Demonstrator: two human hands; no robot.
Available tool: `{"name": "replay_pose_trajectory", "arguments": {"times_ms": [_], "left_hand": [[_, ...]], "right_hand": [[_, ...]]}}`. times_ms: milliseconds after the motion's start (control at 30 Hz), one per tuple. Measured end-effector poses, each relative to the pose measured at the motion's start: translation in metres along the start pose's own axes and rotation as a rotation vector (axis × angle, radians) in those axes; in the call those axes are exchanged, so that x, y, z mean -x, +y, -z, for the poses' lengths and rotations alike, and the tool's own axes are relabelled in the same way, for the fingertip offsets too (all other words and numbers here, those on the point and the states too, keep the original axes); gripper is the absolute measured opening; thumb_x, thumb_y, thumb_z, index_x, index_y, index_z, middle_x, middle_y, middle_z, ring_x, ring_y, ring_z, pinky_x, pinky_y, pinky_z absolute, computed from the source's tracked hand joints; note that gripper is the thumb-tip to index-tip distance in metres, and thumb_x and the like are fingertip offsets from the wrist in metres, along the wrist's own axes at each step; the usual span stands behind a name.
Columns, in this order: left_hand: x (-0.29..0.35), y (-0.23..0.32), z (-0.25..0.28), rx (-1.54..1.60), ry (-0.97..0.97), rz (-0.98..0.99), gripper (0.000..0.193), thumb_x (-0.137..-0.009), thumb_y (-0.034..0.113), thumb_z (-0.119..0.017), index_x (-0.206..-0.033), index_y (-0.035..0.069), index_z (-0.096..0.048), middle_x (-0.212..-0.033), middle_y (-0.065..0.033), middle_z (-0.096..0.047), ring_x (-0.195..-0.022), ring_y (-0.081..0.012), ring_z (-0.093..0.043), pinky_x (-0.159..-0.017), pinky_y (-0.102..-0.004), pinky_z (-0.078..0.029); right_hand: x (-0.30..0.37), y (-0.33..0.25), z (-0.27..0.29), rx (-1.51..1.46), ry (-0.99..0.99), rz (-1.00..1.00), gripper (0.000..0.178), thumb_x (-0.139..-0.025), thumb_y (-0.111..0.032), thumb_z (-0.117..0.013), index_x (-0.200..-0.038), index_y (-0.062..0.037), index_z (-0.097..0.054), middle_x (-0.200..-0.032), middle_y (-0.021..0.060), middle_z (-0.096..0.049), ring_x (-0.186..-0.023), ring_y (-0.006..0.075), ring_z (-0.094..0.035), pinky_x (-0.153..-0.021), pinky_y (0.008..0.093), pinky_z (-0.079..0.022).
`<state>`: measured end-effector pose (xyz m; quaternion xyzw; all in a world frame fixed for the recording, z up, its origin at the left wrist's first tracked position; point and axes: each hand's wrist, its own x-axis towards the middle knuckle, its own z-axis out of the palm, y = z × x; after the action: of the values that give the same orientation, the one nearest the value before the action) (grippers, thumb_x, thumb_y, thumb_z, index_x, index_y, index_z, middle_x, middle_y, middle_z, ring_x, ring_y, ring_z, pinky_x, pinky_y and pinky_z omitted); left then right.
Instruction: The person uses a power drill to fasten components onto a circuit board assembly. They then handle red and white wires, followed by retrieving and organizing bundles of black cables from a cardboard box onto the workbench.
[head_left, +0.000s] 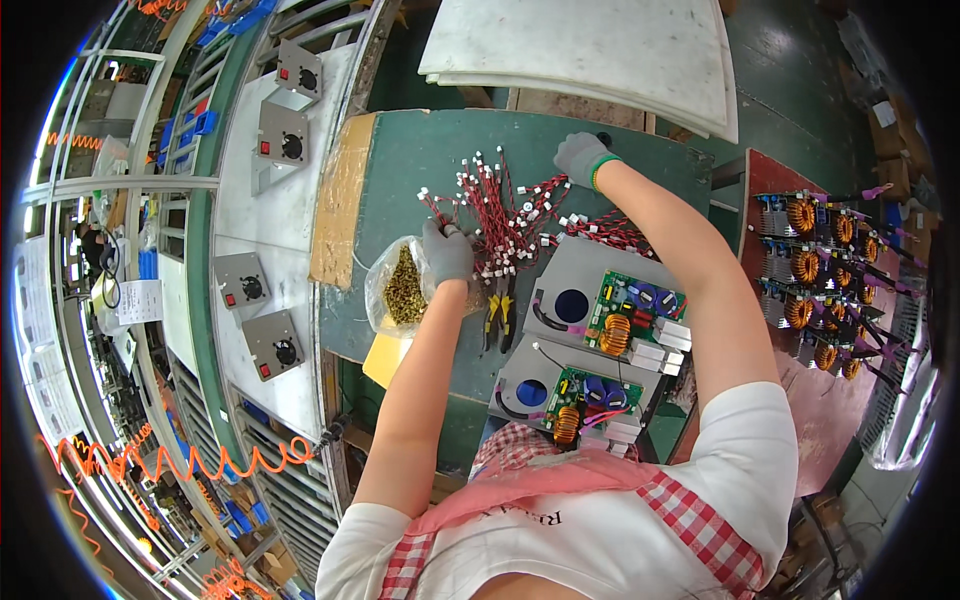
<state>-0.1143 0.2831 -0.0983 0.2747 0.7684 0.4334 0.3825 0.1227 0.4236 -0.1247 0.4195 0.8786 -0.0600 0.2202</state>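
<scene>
My left hand [447, 254], in a grey glove, is closed at the left edge of a pile of red-and-black wire leads [492, 215] with white connectors. A few leads stick out beyond its fingertips. Right beside it lies an open clear plastic bag [405, 287] of small brass-coloured parts. Farther off, my right hand [584, 161], gloved too, is curled at the far side of the green table. A small dark round object [604, 138] shows just past it; whatever its fingers hold is hidden. Yellow-handled pliers [498, 312] lie below the pile.
Two grey metal plates with green circuit boards [636, 310] lie close to my body. Metal housings with fans [283, 133] stand on the conveyor at left. Wound-coil assemblies [805, 262] fill a reddish table at right. White boards [580, 60] are stacked beyond the green table [400, 160].
</scene>
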Motion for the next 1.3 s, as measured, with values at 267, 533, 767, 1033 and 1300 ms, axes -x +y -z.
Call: {"name": "replay_pose_trajectory", "arguments": {"times_ms": [267,533,767,1033,1300], "left_hand": [[0.04,0.03,0.009,-0.135,0.061,-0.367,0.024,-0.089,0.019,-0.055,-0.106,0.002,-0.059,-0.086,-0.0067,-0.059,-0.063,-0.0107,-0.05,-0.057,-0.0263,-0.043],[0.112,0.08,0.009,0.354,-0.461,0.035,0.023,-0.085,0.022,-0.067,-0.097,0.004,-0.065,-0.08,0.0033,-0.059,-0.067,-0.0036,-0.047,-0.057,-0.019,-0.037],[0.162,0.099,0.049,0.509,-0.74,0.081,0.013,-0.088,0.016,-0.061,-0.093,0.004,-0.063,-0.063,0.0048,-0.048,-0.049,-0.0026,-0.039,-0.044,-0.0204,-0.029],[0.207,0.096,0.118,0.622,-0.953,0.187,0.022,-0.093,0.021,-0.057,-0.101,0.001,-0.062,-0.06,0.0068,-0.043,-0.045,-0.0013,-0.031,-0.042,-0.0186,-0.022],[0.23,0.076,0.162,0.53,-1.017,0.207,0.025,-0.093,0.029,-0.056,-0.1,0.006,-0.059,-0.061,0.008,-0.041,-0.049,-0.0013,-0.03,-0.044,-0.0196,-0.021]], "right_hand": [[0.061,0.012,0.03,-0.613,0.145,-0.191,0.018,-0.081,-0.025,-0.069,-0.086,-0.008,-0.072,-0.087,0.0129,-0.069,-0.081,0.0288,-0.067,-0.072,0.0387,-0.051],[0.172,-0.066,0.101,-1.237,0.319,-0.185,0.026,-0.077,-0.03,-0.072,-0.083,-0.0043,-0.069,-0.074,0.0122,-0.065,-0.068,0.0202,-0.064,-0.063,0.0319,-0.047],[0.26,-0.145,0.123,-1.183,0.491,-0.179,0.025,-0.082,-0.025,-0.067,-0.097,-0.0051,-0.067,-0.079,0.0091,-0.066,-0.07,0.0153,-0.061,-0.067,0.0289,-0.05],[0.343,-0.19,0.116,-1.343,0.71,-0.08,0.027,-0.079,0.002,-0.063,-0.105,-0.0029,-0.065,-0.099,0.0059,-0.065,-0.09,0.0126,-0.061,-0.081,0.0256,-0.049],[0.365,-0.27,0.135,-0.982,0.909,0.037,0.042,-0.071,0.0,-0.07,-0.111,-0.0087,-0.064,-0.107,0.0045,-0.063,-0.09,0.0161,-0.061,-0.079,0.0296,-0.051]]}}
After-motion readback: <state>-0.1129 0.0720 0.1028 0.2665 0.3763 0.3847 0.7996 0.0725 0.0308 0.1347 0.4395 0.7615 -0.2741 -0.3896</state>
